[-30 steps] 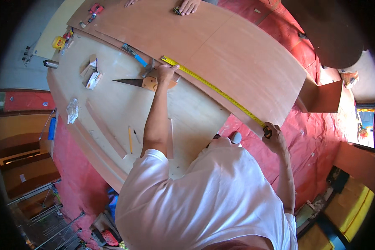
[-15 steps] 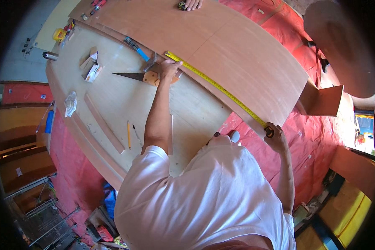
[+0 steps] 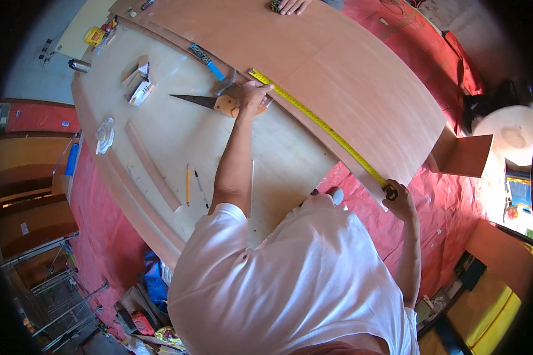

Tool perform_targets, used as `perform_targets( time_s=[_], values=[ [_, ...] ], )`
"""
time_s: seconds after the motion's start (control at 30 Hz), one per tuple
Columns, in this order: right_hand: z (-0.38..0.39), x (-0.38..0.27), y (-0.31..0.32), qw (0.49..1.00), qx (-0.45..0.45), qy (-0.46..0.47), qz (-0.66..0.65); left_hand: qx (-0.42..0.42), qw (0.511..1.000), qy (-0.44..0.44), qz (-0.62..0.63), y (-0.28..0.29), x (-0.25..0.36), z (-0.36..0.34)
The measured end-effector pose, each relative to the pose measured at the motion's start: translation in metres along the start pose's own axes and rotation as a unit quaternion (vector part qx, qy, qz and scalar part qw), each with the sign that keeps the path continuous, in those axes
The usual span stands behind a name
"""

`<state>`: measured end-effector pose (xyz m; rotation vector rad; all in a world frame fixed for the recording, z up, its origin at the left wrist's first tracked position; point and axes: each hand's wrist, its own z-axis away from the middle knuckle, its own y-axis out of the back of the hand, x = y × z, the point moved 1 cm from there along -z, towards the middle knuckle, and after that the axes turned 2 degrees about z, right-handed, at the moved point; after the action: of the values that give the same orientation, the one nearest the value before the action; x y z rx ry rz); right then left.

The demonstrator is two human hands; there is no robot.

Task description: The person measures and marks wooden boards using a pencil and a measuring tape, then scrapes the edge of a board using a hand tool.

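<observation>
The yellow tape measure blade [image 3: 320,118] stretches along the near edge of a pale brown plywood sheet [image 3: 355,83]. My left hand [image 3: 254,92] grips the blade near its far end at the sheet's edge. My right hand [image 3: 401,201] holds the black and yellow tape case [image 3: 389,191] at the sheet's lower right corner. A handsaw [image 3: 224,105] lies beside my left hand, with a hammer [image 3: 225,84] and a blue-handled tool [image 3: 209,63] just above it. A pencil [image 3: 188,183] and a pen [image 3: 200,189] lie on the pale board [image 3: 290,183] below.
A co-worker's hand [image 3: 294,6] rests by another tape measure [image 3: 275,6] at the top. Cardboard boxes [image 3: 137,83], a plastic bag [image 3: 105,135] and wood strips [image 3: 151,165] lie on the left. An angled board piece [image 3: 465,155] sits right; red sheeting [image 3: 106,213] surrounds the work.
The view has shifted slightly, moving the boards rightward in the picture. Both my hands keep hold of the tape. A round panel at the upper right has shifted lower.
</observation>
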<state>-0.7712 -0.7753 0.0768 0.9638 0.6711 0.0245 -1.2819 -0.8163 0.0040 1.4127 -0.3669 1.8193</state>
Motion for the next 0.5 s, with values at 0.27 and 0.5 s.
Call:
perform_targets(
  time_s=[0.27, 0.5],
  values=[
    [0.001, -0.014, 0.004, 0.999, -0.025, -0.025, -0.017, -0.009, 0.999, 0.000, 0.048, 0.002, -0.013, -0.008],
    [-0.002, 0.008, -0.003, 0.999, -0.026, -0.038, -0.024, 0.015, 1.000, -0.006, -0.007, -0.003, -0.007, 0.000]
  ],
)
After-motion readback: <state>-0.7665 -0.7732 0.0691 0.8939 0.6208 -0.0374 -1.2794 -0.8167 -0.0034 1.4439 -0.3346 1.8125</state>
